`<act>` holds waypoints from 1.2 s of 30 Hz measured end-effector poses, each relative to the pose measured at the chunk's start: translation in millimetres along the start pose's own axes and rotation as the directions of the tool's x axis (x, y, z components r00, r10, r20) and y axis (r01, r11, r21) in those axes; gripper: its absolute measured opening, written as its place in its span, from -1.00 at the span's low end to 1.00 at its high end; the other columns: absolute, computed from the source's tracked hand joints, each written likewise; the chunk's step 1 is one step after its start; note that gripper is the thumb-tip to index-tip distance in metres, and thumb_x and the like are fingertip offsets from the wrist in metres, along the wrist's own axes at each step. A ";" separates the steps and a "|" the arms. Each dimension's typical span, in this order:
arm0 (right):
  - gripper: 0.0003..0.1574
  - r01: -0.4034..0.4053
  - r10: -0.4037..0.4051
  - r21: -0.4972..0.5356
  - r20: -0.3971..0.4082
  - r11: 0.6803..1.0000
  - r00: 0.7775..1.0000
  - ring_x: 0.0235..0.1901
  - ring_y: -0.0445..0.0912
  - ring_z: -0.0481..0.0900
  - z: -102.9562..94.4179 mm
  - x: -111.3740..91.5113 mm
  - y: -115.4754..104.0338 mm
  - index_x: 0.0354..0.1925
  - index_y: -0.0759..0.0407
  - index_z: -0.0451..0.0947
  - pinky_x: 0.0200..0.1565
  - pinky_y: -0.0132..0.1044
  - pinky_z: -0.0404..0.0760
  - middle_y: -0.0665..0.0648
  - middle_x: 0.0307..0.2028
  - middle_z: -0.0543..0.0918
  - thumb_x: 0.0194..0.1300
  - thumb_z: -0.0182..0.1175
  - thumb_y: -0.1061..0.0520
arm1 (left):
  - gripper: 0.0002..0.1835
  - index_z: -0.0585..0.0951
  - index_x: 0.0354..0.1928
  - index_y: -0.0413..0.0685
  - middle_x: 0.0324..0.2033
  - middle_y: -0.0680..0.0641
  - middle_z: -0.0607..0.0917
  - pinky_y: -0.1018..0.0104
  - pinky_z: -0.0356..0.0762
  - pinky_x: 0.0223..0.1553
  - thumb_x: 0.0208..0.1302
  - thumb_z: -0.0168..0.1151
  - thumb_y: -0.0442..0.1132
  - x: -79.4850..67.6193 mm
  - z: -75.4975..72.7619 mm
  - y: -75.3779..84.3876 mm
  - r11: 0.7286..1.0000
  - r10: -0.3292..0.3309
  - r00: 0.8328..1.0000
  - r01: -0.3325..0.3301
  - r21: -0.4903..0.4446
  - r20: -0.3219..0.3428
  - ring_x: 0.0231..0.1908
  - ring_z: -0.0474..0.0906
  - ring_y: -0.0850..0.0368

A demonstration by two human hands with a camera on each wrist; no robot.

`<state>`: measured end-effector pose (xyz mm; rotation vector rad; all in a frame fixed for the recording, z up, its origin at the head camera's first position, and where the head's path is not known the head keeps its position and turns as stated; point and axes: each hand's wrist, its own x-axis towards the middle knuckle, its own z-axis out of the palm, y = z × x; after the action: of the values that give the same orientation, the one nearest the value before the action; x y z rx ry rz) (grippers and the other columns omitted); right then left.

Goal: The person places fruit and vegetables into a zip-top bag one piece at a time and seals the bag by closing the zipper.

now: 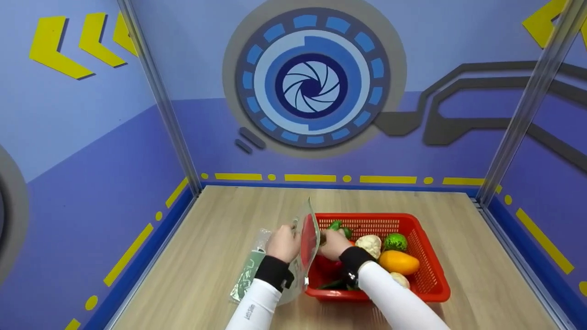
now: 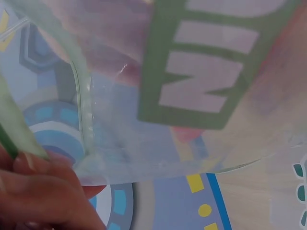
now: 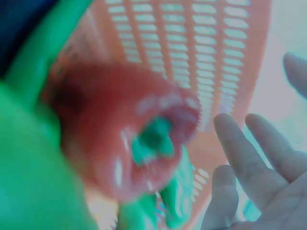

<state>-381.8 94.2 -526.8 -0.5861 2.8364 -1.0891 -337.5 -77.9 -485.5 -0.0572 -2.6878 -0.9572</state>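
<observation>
Bag (image 1: 309,238) up, pinched in my left hand (image 1: 282,244); right hand (image 1: 334,245) fingers spread, seemingly empty. Produce (image 1: 399,262) still fills basket (image 1: 436,280); bagged share, if any, unclear.

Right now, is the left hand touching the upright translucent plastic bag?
Touching: in the left wrist view, the left hand pinches the bag at its green-tinted edge.

Translucent printed bag (image 1: 310,243) held upright, beside red basket (image 1: 429,293).
</observation>
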 end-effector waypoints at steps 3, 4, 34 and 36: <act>-0.66 -0.055 0.056 0.065 -0.013 0.996 0.998 -0.02 0.12 0.61 -18.9 -7.3 -0.1 -0.05 0.22 0.73 0.18 0.03 0.47 0.17 -0.14 0.80 0.19 0.43 0.15 | -0.77 0.75 -0.06 -0.23 -0.54 -0.09 0.67 0.21 0.38 -0.54 0.34 0.23 -0.31 -0.4 1.6 0.1 1.000 0.015 1.000 -0.015 0.000 -0.007 -0.59 0.35 0.13; -0.67 -0.063 0.065 0.079 -0.014 0.995 0.998 -0.01 0.10 0.64 -25.1 -9.7 1.1 -0.03 0.24 0.72 0.19 0.01 0.51 0.18 -0.12 0.79 0.23 0.41 0.16 | -0.78 0.75 -0.07 -0.23 -0.57 -0.07 0.63 0.22 0.35 -0.56 0.33 0.23 -0.32 -0.5 2.4 0.1 1.000 0.021 1.000 -0.021 -0.001 -0.009 -0.61 0.33 0.13; -0.20 -0.169 0.162 -0.159 -0.052 0.973 0.985 0.29 0.48 0.34 -55.5 -38.6 77.6 0.27 0.27 0.55 0.33 0.36 0.24 0.40 0.21 0.60 0.11 0.55 0.05 | -0.90 0.73 -0.24 -0.20 -0.58 -0.15 0.71 0.10 0.56 -0.50 0.32 0.31 -0.30 -4.9 24.8 8.8 0.988 0.143 0.984 -0.137 0.066 -0.109 -0.57 0.64 -0.04; -0.22 -0.161 0.154 -0.163 -0.054 0.973 0.987 0.27 0.47 0.34 -52.5 -39.8 79.1 0.23 0.27 0.58 0.33 0.36 0.23 0.39 0.17 0.63 0.08 0.57 0.07 | -0.92 0.72 -0.28 -0.18 -0.58 -0.16 0.72 0.07 0.57 -0.49 0.31 0.32 -0.31 -5.4 25.8 9.2 0.985 0.162 0.979 -0.152 0.084 -0.127 -0.56 0.67 -0.08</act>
<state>-380.4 195.9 -542.6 -0.3422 2.9692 -0.8537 -337.7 -54.3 -500.4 -0.1807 -2.5500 -0.7847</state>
